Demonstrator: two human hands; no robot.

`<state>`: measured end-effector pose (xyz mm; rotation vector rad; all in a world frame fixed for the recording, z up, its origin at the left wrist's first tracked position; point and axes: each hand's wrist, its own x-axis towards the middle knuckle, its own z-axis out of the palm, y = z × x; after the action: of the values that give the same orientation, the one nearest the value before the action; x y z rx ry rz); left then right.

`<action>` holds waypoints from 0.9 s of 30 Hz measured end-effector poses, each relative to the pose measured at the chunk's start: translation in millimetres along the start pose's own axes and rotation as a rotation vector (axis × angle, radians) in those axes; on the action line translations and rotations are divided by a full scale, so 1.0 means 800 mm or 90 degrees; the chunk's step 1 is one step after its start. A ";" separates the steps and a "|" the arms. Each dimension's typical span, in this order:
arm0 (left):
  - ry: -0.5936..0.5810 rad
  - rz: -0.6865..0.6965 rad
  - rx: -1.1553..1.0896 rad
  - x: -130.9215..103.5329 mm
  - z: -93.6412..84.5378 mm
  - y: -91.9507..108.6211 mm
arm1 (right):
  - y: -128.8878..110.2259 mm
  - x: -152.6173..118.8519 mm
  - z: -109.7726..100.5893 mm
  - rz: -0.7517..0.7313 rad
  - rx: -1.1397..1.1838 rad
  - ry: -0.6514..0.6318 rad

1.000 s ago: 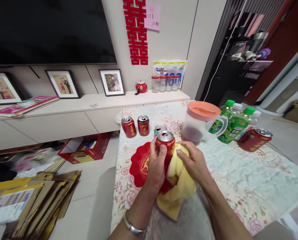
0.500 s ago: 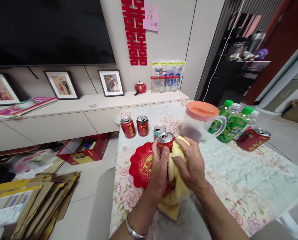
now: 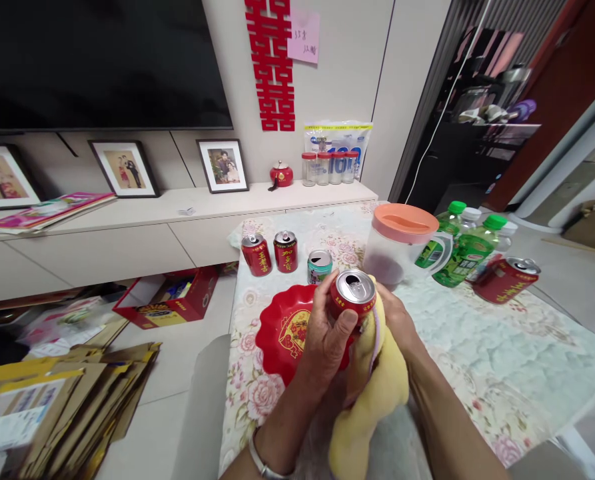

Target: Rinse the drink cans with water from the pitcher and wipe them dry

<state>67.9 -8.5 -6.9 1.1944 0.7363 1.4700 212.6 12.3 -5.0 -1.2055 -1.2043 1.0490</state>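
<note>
My left hand [image 3: 327, 343] grips an opened red drink can [image 3: 353, 288], tilted with its top towards me. A yellow cloth [image 3: 382, 377] with a purple edge is pressed against the can's right side and hangs down below it. My right hand [image 3: 398, 317] holds the cloth there from behind; its fingers are mostly hidden by cloth and can. Beneath my left hand lies a red scalloped plate [image 3: 274, 327] with a gold pattern. Just beyond the hands stands a small teal can [image 3: 320, 268].
Two red cans [image 3: 256, 255] stand at the table's far left. A plastic pitcher [image 3: 384, 257] with an orange lid is to the right, beside green-capped bottles [image 3: 470, 250] and a tilted red can [image 3: 506, 280]. Flattened cardboard [image 3: 77, 407] lies on the floor at left.
The can has come nearer and tilted towards me. My right hand has slid round to its far right side, and the cloth now drapes over its right side.
</note>
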 end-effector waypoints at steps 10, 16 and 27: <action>0.145 -0.001 0.081 0.001 -0.001 -0.006 | 0.008 -0.012 0.017 -0.135 -0.120 0.013; 0.162 0.001 0.063 0.001 -0.003 -0.009 | 0.009 -0.018 0.016 -0.339 -0.268 0.040; 0.054 -0.062 -0.077 0.008 -0.008 -0.010 | 0.003 -0.020 0.004 -0.384 -0.222 0.061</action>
<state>65.0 0.5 -14.0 0.9968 0.7419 1.4705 208.1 -2.9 -9.0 -1.0291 -1.5834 0.3377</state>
